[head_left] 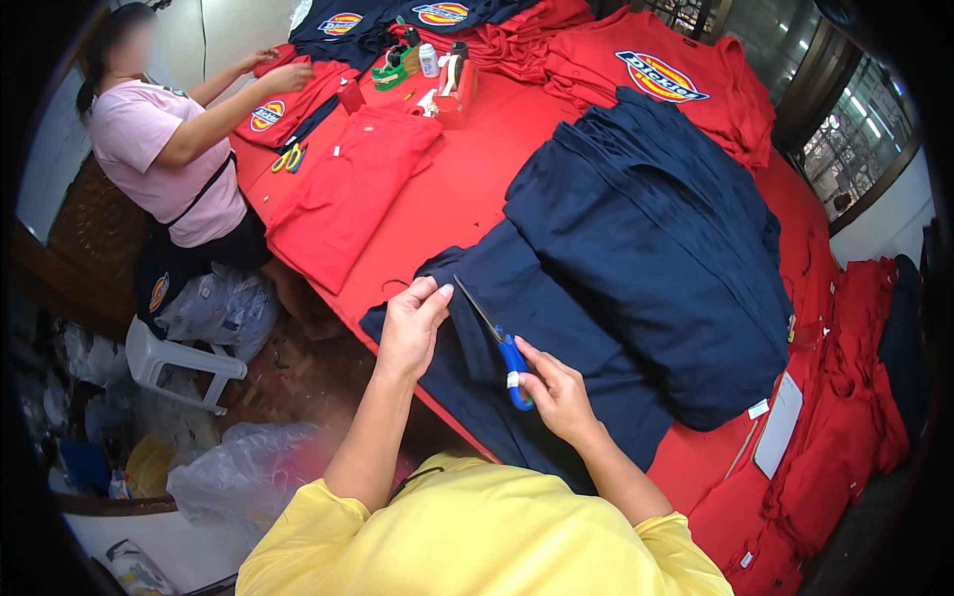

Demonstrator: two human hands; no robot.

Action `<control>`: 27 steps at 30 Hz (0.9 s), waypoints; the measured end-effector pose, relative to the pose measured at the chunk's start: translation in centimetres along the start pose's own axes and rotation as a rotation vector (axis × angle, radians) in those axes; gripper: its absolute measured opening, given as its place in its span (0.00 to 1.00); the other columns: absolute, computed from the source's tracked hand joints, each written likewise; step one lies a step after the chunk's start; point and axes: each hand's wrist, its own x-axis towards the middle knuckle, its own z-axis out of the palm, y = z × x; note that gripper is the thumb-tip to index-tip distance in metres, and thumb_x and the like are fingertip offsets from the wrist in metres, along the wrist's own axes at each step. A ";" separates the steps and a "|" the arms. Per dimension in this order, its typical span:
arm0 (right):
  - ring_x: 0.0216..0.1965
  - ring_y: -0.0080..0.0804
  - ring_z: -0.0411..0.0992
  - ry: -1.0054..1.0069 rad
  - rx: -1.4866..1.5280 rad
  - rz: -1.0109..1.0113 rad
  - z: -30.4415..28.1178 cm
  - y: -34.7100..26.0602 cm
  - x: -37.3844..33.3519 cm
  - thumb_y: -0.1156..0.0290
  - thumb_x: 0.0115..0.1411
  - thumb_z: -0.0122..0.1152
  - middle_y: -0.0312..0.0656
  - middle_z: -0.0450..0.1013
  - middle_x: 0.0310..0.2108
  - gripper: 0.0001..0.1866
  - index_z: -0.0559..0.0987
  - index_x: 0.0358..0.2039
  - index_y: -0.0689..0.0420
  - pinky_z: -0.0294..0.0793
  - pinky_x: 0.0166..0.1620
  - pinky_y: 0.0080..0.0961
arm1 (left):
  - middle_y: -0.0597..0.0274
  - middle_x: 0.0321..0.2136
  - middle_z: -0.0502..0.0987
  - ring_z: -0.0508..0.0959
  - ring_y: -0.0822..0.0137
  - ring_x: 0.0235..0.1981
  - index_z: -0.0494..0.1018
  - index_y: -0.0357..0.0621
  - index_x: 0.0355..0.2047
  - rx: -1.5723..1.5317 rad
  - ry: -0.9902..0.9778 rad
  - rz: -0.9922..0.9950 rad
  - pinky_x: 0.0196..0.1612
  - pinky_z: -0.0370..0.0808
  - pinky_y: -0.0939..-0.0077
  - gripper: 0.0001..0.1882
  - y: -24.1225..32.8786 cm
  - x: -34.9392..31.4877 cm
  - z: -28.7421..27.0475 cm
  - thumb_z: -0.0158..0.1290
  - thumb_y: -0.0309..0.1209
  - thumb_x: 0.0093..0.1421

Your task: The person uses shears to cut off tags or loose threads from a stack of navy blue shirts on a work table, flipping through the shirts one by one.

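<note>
A navy blue garment (542, 328) lies flat on the red table (467, 189) in front of me. My left hand (412, 323) pinches its upper left edge between fingers and thumb. My right hand (556, 392) grips blue-handled scissors (497, 343), whose closed blades point up and left toward the pinched edge. Just right of the garment sits a thick stack of folded navy garments (656, 238).
Red shirts (656, 79) with oval logos are piled at the back and down the right edge (835, 447). A person in a pink top (164, 159) works at the far left corner, near yellow-handled scissors (288, 157). A red box (452, 84), plastic stool (174, 363) and bags (238, 477) are nearby.
</note>
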 end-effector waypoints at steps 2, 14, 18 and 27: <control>0.28 0.26 0.72 0.035 -0.071 -0.140 0.1 0.4 0.2 0.75 0.59 0.60 0.46 0.74 0.35 0.26 0.69 0.59 0.59 0.74 0.34 0.22 | 0.69 0.33 0.76 0.72 0.81 0.31 0.73 0.34 0.44 0.058 -0.020 -0.010 0.37 0.69 0.85 0.11 1.1 -0.2 1.1 0.50 0.19 0.60; 0.32 0.35 0.74 0.002 0.119 0.051 -0.1 1.2 1.4 0.74 0.60 0.58 0.47 0.75 0.37 0.25 0.69 0.59 0.57 0.73 0.39 0.26 | 0.64 0.38 0.75 0.75 0.74 0.39 0.72 0.32 0.46 0.057 -0.064 -0.038 0.45 0.72 0.79 0.12 1.5 -0.3 1.7 0.50 0.20 0.61; 0.32 0.36 0.74 -0.007 0.043 -0.024 0.3 1.2 0.7 0.73 0.59 0.59 0.47 0.74 0.37 0.26 0.69 0.59 0.58 0.73 0.39 0.26 | 0.65 0.38 0.75 0.75 0.75 0.38 0.72 0.31 0.45 0.042 -0.019 0.038 0.45 0.72 0.79 0.11 1.1 0.7 0.6 0.49 0.20 0.62; 0.29 0.31 0.74 0.043 0.029 -0.083 0.1 0.5 2.0 0.77 0.58 0.59 0.45 0.74 0.35 0.26 0.68 0.58 0.60 0.74 0.34 0.24 | 0.68 0.35 0.75 0.71 0.80 0.33 0.72 0.33 0.47 0.229 -0.131 0.005 0.38 0.67 0.85 0.15 1.5 -0.5 1.9 0.52 0.18 0.58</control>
